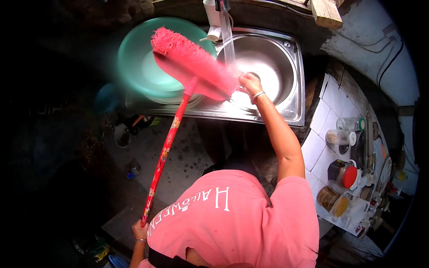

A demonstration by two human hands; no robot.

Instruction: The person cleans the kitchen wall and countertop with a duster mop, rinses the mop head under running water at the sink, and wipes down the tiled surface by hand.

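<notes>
A broom with a pink head [196, 73] and a red flower-patterned handle [165, 154] is raised at a tilt over the sink area. Low on the left, my left hand [140, 231] is wrapped round the handle's end. My right hand [250, 83] is closed at the right edge of the broom head, its fingers against the bristles; the fingertips are partly hidden. Water runs from the faucet [222, 5] down beside the bristles. Under and behind the broom head are the round steel sink [286, 85] and a large green basin [134, 49].
On the right, a white-tiled counter [319, 116] holds several jars, one with a red lid [349, 177]. A wooden block [326, 13] juts out at the upper right. Below the sink edge, the concrete floor [178, 174] shows a small bottle [133, 172].
</notes>
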